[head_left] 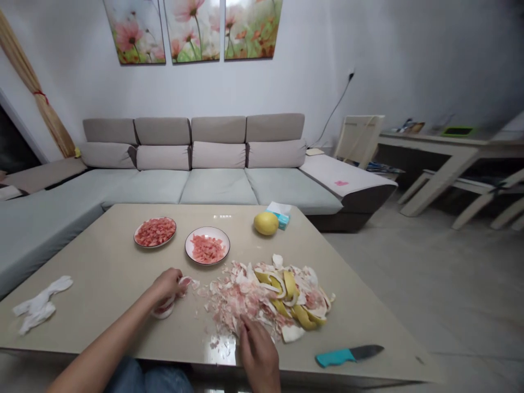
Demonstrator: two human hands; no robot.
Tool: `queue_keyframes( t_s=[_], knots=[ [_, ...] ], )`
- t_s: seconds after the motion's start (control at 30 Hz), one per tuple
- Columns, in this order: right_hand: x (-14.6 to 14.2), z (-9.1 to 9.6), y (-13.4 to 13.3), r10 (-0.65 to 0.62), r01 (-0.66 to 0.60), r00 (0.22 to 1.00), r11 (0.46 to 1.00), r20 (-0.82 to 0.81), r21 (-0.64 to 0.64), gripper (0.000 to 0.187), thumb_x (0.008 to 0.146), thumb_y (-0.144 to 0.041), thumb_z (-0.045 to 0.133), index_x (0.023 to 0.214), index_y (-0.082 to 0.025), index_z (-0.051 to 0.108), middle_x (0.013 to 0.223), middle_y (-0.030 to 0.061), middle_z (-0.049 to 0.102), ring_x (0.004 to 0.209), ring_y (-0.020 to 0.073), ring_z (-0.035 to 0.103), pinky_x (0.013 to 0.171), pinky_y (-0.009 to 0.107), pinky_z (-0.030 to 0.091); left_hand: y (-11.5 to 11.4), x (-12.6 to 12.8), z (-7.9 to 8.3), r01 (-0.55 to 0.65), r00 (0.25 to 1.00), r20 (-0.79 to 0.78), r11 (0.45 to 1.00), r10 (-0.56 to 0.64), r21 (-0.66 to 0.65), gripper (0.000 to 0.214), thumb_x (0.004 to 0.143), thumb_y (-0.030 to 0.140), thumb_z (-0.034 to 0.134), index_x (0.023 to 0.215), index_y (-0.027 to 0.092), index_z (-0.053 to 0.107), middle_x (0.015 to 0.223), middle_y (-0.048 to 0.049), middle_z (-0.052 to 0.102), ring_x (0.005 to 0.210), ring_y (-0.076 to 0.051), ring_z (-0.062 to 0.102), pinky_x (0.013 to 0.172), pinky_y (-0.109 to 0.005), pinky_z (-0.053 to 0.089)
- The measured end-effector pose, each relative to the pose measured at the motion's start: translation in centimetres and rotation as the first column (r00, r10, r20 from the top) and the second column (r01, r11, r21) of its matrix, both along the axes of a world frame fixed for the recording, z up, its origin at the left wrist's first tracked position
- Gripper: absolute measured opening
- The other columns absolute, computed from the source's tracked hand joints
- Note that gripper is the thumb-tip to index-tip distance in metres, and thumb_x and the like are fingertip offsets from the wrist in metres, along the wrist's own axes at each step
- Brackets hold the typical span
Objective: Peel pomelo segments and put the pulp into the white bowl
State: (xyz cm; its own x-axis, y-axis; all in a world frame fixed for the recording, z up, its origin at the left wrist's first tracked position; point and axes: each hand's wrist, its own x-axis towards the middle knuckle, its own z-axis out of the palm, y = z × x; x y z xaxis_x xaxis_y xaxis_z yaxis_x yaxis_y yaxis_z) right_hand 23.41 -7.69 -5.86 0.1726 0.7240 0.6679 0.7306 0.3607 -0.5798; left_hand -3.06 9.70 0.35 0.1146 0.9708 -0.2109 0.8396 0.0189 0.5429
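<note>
My left hand (167, 285) is over the table with its fingers curled on a reddish pomelo segment (185, 283). More pomelo with white pith (164, 310) lies just under that hand. At the near edge of the peel heap, my right hand (258, 349) has thumb and fingers drawn together; anything between them is too small to make out. The heap holds pale pink membrane scraps (237, 300) and yellow-green rind strips (290, 286). Beyond my left hand stands a white plate (224, 238) of pink pomelo flesh (207, 249).
A fuller plate of red flesh (155, 232) stands further left. A whole yellow pomelo (266, 224) sits by a blue tissue box (282, 218). A turquoise-handled knife (347, 355) lies near the front right edge, and crumpled white cloth or tissue (43, 303) at left. Behind runs a sofa (213, 185).
</note>
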Motion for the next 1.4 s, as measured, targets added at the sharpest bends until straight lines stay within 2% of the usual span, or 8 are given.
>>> queue_keyframes(
  t_s=[0.3, 0.5, 0.63, 0.8, 1.03, 1.1, 1.23, 1.4],
  knots=[
    [-1.5, -0.9, -1.9, 0.053, -0.053, 0.998, 0.998, -0.019, -0.015, 0.021, 0.091, -0.023, 0.05, 0.102, -0.022, 0.068, 0.09, 0.0073, 0.073, 0.083, 0.0216, 0.07, 0.074, 0.032, 0.057, -0.9, 1.1, 0.5, -0.108, 0.966, 0.229, 0.992, 0.122, -0.072, 0.039, 0.054, 0.044, 0.081, 0.076, 0.016, 0.065, 0.059, -0.0012, 0.068, 0.061, -0.019, 0.063, 0.058, -0.025, 0.04],
    [-2.2, 0.4, -1.5, 0.15, -0.183, 0.957, 0.976, -0.248, -0.116, 0.024, 0.091, -0.033, 0.053, 0.102, -0.022, 0.07, 0.095, 0.0092, 0.073, 0.086, 0.0222, 0.07, 0.076, 0.031, 0.058, -3.2, 1.3, 3.2, -0.095, 0.793, 0.601, 0.995, 0.1, -0.04, 0.056, 0.06, 0.055, 0.076, 0.095, 0.012, 0.065, 0.074, -0.0058, 0.071, 0.073, -0.021, 0.067, 0.067, -0.027, 0.048],
    [-4.4, 3.0, -0.1, 0.187, -0.34, 0.827, 0.917, -0.53, -0.206, 0.032, 0.086, -0.039, 0.061, 0.11, -0.019, 0.068, 0.094, 0.0094, 0.073, 0.077, 0.0203, 0.07, 0.072, 0.029, 0.058, -6.5, 2.6, 3.4, -0.04, 0.629, 0.772, 0.996, 0.091, -0.085, 0.06, 0.064, 0.056, 0.074, 0.107, 0.015, 0.065, 0.102, -0.0107, 0.071, 0.088, -0.02, 0.068, 0.08, -0.029, 0.051],
    [-6.4, 5.9, 1.9, 0.202, -0.471, 0.655, 0.863, -0.728, -0.184, 0.044, 0.08, -0.041, 0.068, 0.117, -0.018, 0.064, 0.108, 0.0109, 0.068, 0.077, 0.0195, 0.067, 0.071, 0.031, 0.056, -10.3, 6.0, 1.9, 0.037, 0.523, 0.845, 0.988, 0.11, -0.151, 0.058, 0.063, 0.05, 0.078, 0.105, 0.013, 0.066, 0.106, -0.0148, 0.072, 0.096, -0.025, 0.068, 0.084, -0.033, 0.052],
    [-2.6, 5.8, 1.5, 0.103, -0.584, 0.353, 0.801, -0.93, -0.133, 0.041, 0.069, -0.047, 0.077, 0.096, -0.017, 0.071, 0.092, 0.0062, 0.071, 0.077, 0.0213, 0.066, 0.073, 0.036, 0.054, -10.0, 7.7, 0.8, 0.085, 0.533, 0.844, 0.987, 0.068, -0.133, 0.055, 0.081, 0.054, 0.057, 0.113, 0.01, 0.064, 0.09, -0.0155, 0.075, 0.097, -0.028, 0.067, 0.093, -0.044, 0.046],
    [-1.2, 5.8, 0.7, 0.079, -0.601, 0.309, 0.788, -0.948, -0.13, 0.044, 0.069, -0.049, 0.076, 0.098, -0.018, 0.07, 0.088, 0.0053, 0.071, 0.072, 0.0196, 0.066, 0.072, 0.037, 0.055, -9.7, 8.1, 0.5, 0.094, 0.533, 0.846, 0.99, 0.038, -0.104, 0.055, 0.079, 0.048, 0.062, 0.121, 0.012, 0.06, 0.107, -0.0177, 0.072, 0.103, -0.028, 0.066, 0.097, -0.045, 0.044],
    [0.2, 6.6, -0.7, 0.02, -0.671, 0.108, 0.739, -0.994, -0.058, 0.042, 0.063, -0.042, 0.083, 0.096, -0.019, 0.07, 0.08, 0.0031, 0.07, 0.065, 0.0159, 0.065, 0.069, 0.032, 0.053, -9.8, 9.1, 0.4, 0.122, 0.532, 0.846, 0.992, -0.033, -0.038, 0.054, 0.064, 0.033, 0.077, 0.115, 0.02, 0.066, 0.136, -0.0141, 0.056, 0.127, -0.028, 0.049, 0.108, -0.039, 0.035],
    [0.0, 7.5, -1.3, 0.029, -0.742, 0.018, 0.671, -0.999, 0.006, 0.038, 0.066, -0.038, 0.081, 0.098, -0.019, 0.071, 0.077, 0.0024, 0.069, 0.06, 0.0117, 0.06, 0.062, 0.025, 0.049, -10.8, 9.3, 1.8, 0.19, 0.511, 0.859, 0.979, -0.035, -0.073, 0.053, 0.072, 0.051, 0.067, 0.11, 0.015, 0.067, 0.118, -0.0169, 0.066, 0.09, -0.027, 0.07, 0.088, -0.043, 0.051]
  ],
)
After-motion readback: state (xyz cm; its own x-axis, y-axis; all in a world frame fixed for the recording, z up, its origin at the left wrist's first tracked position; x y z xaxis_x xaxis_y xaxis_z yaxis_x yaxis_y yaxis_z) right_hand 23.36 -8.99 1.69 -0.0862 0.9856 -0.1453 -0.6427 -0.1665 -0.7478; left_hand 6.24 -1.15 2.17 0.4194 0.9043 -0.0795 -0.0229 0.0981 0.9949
